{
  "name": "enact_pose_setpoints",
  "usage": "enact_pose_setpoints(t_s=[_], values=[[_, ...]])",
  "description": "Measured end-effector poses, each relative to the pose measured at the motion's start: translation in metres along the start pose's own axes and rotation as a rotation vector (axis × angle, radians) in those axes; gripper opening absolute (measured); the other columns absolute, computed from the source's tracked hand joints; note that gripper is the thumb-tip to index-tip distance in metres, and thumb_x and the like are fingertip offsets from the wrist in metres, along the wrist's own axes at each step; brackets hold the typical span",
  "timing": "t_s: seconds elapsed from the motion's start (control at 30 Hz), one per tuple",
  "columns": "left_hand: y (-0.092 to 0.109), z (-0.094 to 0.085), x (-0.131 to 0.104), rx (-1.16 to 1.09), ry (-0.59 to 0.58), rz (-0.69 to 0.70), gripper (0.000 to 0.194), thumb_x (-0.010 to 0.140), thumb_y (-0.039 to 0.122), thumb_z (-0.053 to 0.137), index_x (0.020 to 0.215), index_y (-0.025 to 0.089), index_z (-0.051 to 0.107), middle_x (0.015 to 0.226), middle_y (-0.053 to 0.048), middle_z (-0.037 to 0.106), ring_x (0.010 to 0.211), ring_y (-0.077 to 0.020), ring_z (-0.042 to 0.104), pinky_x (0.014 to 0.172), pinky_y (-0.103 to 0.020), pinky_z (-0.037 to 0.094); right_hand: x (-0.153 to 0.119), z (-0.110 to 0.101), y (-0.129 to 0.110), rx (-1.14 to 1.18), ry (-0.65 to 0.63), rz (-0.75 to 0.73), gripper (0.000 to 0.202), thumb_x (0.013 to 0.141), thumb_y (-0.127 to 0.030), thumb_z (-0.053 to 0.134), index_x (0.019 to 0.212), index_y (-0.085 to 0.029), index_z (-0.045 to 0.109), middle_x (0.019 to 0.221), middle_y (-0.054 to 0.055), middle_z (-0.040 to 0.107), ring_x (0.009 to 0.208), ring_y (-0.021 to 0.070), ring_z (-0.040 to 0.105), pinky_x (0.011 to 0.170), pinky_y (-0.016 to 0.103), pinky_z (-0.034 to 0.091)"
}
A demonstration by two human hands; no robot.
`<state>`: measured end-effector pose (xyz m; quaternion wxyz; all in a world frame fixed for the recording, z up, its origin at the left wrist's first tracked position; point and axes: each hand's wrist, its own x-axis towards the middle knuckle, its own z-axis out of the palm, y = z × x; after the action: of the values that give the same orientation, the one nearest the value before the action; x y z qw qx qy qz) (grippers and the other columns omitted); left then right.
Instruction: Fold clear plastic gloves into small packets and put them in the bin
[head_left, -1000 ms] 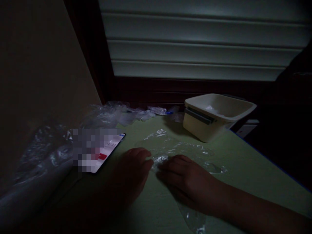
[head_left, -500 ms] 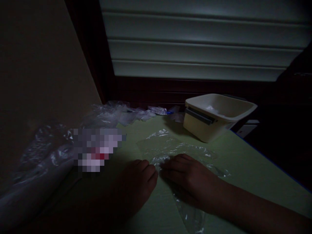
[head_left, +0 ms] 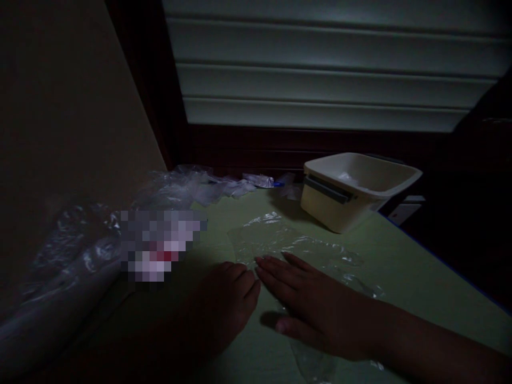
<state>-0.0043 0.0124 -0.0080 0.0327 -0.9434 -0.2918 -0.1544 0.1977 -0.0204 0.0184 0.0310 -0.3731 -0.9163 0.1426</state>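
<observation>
A thin, clear plastic bag (head_left: pixel 296 240) lies wrinkled on the green tabletop (head_left: pixel 416 277). My right hand (head_left: pixel 316 304) rests over it with the fingers stretched out to the left and the thumb apart, holding nothing. Close to those fingertips, my left hand (head_left: pixel 230 304) is closed at the bag's left edge; its fingers are curled, and what lies between them is hidden. The lower end of the bag shows below my right hand.
A cream bin (head_left: pixel 332 210) with a grey handle stands at the back right, clear plastic inside. Crumpled plastic wrap (head_left: pixel 176 186) lines the back left. A blurred-out item (head_left: pixel 160 245) lies left of my left hand. Behind is a slatted panel (head_left: pixel 320 80).
My right hand has opened from a bunched grip to outstretched fingers lying over the bag. The bag has shifted slightly to the right. My left hand has barely moved.
</observation>
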Motion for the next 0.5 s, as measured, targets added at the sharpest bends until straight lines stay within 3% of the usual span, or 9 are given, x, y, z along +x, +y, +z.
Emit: enact_pose_setpoints(t_s=[0.33, 0.5], values=[[-0.001, -0.003, 0.000, 0.082, -0.023, 0.022, 0.011, 0.085, 0.007, 0.057, 0.078, 0.014, 0.061, 0.077, -0.003, 0.063, 0.072, -0.0192, 0.060, 0.066, -0.031, 0.051, -0.010, -0.008, 0.008, -0.023, -0.073, 0.136, 0.074, 0.096, -0.054, 0.030, 0.145, 0.000, 0.021, 0.150, 0.023, 0.016, 0.139, 0.0344, 0.015, 0.113, 0.057, 0.013], [-0.005, 0.001, -0.002, 0.128, 0.040, 0.068, 0.016, 0.082, 0.002, 0.052, 0.081, 0.014, 0.062, 0.087, -0.006, 0.066, 0.084, -0.0230, 0.062, 0.076, -0.036, 0.053, -0.012, -0.011, 0.004, -0.049, -0.114, 0.155, 0.077, 0.096, -0.055, 0.030, 0.145, 0.002, 0.016, 0.150, 0.026, 0.010, 0.139, 0.0367, 0.010, 0.111, 0.061, 0.013]])
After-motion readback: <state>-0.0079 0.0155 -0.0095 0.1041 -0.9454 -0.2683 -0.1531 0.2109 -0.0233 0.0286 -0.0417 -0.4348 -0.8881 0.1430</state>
